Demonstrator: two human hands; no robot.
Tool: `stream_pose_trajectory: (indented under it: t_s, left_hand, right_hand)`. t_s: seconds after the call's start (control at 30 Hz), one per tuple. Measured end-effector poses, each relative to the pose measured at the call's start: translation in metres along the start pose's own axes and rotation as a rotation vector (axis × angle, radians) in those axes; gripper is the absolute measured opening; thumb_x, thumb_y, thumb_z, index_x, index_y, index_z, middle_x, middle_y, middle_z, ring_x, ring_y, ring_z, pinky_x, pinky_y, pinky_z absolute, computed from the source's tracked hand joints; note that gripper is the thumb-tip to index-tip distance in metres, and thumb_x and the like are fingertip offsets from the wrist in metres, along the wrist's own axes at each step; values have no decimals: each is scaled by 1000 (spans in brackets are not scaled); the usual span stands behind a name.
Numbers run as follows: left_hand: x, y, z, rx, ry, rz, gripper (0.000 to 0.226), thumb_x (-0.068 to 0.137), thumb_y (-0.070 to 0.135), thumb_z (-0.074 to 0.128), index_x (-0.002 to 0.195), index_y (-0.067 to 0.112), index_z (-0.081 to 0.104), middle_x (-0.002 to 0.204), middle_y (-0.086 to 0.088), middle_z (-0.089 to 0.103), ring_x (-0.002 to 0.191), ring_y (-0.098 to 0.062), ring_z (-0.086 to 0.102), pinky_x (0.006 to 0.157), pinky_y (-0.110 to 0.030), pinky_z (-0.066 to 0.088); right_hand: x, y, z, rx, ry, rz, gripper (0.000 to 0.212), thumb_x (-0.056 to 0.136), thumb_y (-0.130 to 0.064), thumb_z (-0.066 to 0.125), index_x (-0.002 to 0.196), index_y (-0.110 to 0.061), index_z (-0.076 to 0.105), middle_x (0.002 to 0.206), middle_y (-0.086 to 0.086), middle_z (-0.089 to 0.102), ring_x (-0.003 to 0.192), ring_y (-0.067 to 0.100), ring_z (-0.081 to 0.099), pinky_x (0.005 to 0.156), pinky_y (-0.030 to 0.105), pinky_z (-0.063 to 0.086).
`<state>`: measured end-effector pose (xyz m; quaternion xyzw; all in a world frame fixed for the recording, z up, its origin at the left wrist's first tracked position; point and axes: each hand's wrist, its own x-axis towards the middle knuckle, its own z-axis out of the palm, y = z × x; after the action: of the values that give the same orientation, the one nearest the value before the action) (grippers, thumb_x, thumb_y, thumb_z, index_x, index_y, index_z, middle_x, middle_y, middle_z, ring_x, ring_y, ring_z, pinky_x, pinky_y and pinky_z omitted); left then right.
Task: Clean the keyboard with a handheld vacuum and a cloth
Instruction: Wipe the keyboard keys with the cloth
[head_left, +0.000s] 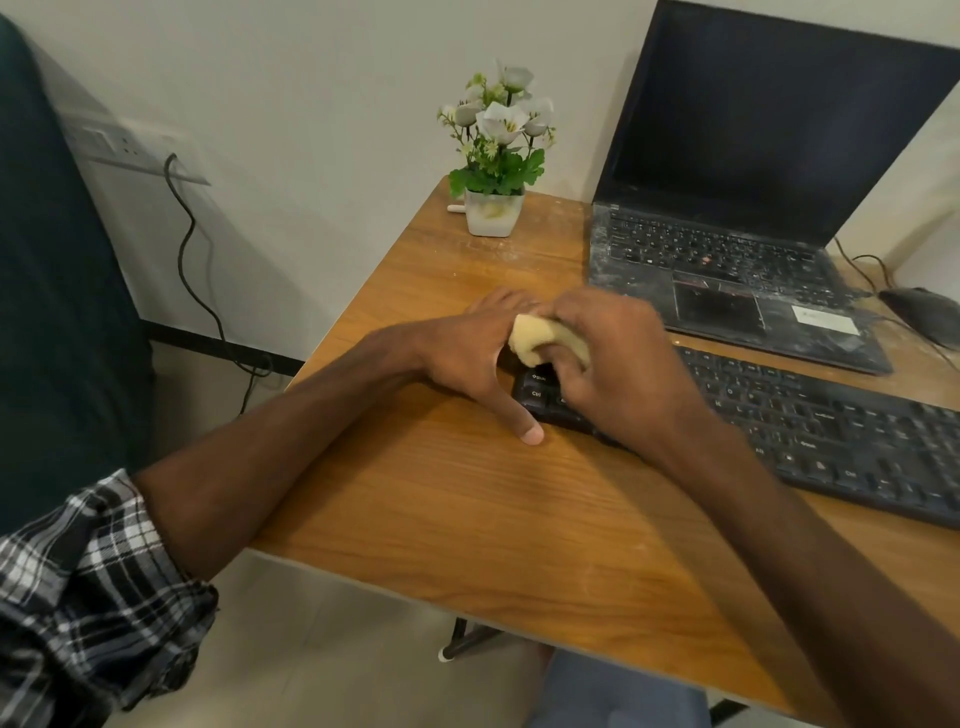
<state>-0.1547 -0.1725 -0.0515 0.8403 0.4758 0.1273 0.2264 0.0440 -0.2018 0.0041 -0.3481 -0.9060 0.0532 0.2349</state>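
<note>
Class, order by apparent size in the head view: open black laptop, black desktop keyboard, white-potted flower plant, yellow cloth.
1. open black laptop
2. black desktop keyboard, cut off by the frame, so unsure
3. white-potted flower plant
4. yellow cloth, mostly hidden in the right hand

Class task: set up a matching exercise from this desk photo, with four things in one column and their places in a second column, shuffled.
1. cloth
2. flower pot
3. laptop
4. mouse

A. right edge of the desk, beside the laptop
B. gripped by the right hand, on the keyboard's left end
C. far left corner of the desk
D. behind the keyboard, open, screen dark

Pairs: 1-B, 2-C, 3-D, 4-A
</note>
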Motion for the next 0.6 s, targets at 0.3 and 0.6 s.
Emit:
stream_pose_trajectory:
  t_s: [0.3,0.6]
  left_hand:
    - [0,-4,0,29,42,6,132,51,82,77,161,29,29,134,6,41,126,-15,32,116,-41,32]
    - [0,-3,2,48,38,-25,133,50,84,77,162,32,26,131,10,38,125,-15,32,116,-45,35]
  right_hand:
    - [-23,-7,-1,-87,-236,-120,29,87,-4,60,107,-22,71,89,3,73,79,27,68,70,45,55]
    - [-19,3,-27,26,-351,-85,45,84,1,70,118,-28,74,118,-10,73,106,4,68,92,15,52]
